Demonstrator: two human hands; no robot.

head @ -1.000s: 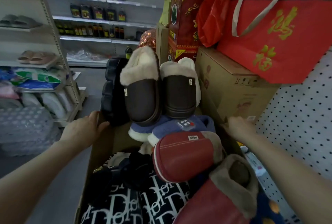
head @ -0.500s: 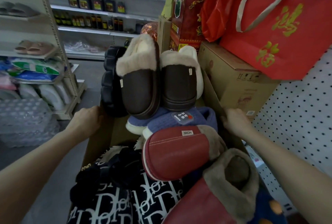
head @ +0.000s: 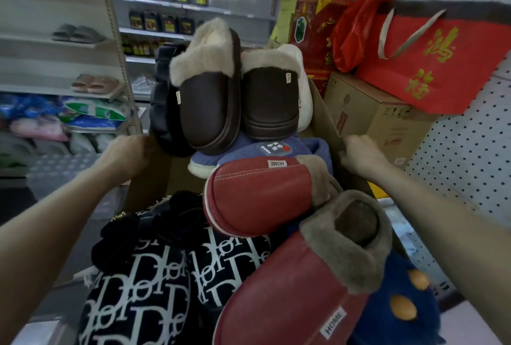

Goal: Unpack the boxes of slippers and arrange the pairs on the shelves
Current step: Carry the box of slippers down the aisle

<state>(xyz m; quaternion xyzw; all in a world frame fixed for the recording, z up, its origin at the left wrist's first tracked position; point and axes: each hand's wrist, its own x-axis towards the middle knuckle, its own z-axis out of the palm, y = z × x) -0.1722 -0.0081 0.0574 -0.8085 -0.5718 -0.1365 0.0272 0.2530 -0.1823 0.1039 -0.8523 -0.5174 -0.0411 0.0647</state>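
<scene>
Gripping both sides of the open cardboard box (head: 166, 176): left hand (head: 124, 155) is curled over the left rim, a bit blurred but the fingers look wrapped on the edge; right hand (head: 362, 156) is closed round the edge of the right flap. Neither hand holds a slipper.

Box sits between the forearms, packed to overflowing. At the far end a pair of brown slippers (head: 206, 98) with pale fur cuffs stands on end, toes down, beside a black quilted slipper (head: 163, 101). Below them lie blue knit slippers (head: 243, 151), then two red slippers (head: 257, 195) tagged HOME, one lying across the pile, one nearest the camera. Black slippers with white lettering (head: 138, 283) fill the near left, and a dark blue fuzzy slipper (head: 398, 311) with orange spots sits near right.

Outward: shelves (head: 55, 90) on the left carry a pink pair (head: 94, 83) and, one level up, a grey pair (head: 77, 33). A closed carton (head: 367, 112) sits to the right under a red gift bag (head: 431, 62), against pegboard (head: 470, 151).

Progress, my read: early. Box is open and two pairs are on the shelves, but this load is unsorted and not placed. Left to do: pull slippers out, match pairs, shelve them; the closed carton may need opening too, contents unknown.
</scene>
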